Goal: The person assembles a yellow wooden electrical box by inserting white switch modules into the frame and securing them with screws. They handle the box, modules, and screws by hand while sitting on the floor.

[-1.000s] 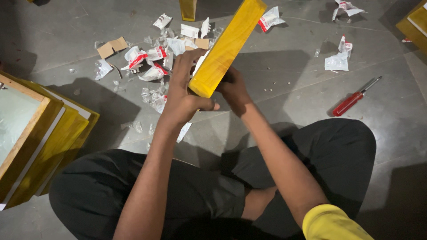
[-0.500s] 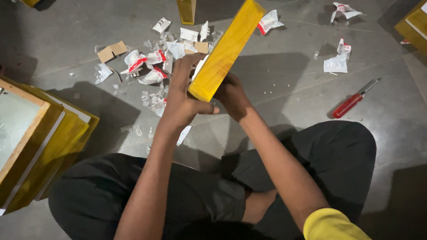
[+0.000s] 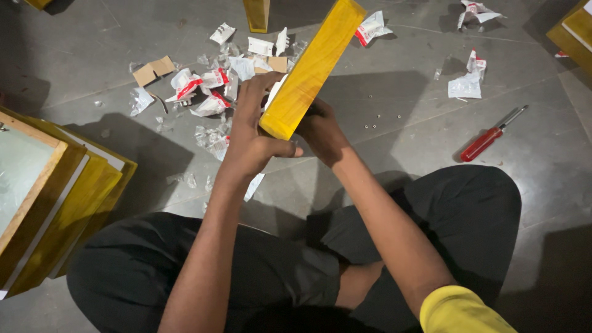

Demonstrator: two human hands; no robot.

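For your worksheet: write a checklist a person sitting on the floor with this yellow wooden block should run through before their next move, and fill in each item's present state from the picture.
1. Both hands on the yellow wooden block: ok. The left hand wraps its near end and the right hand is against it from the other side.
2. Block steady: cannot tell; it is tilted, far end pointing away.
3. Red-handled screwdriver available: ok; it lies on the floor to the right, untouched.
4. Small loose hardware accounted for: cannot tell; the bits are too small to identify.
5. Floor tidy: not ok. Torn packets are scattered just beyond the hands.
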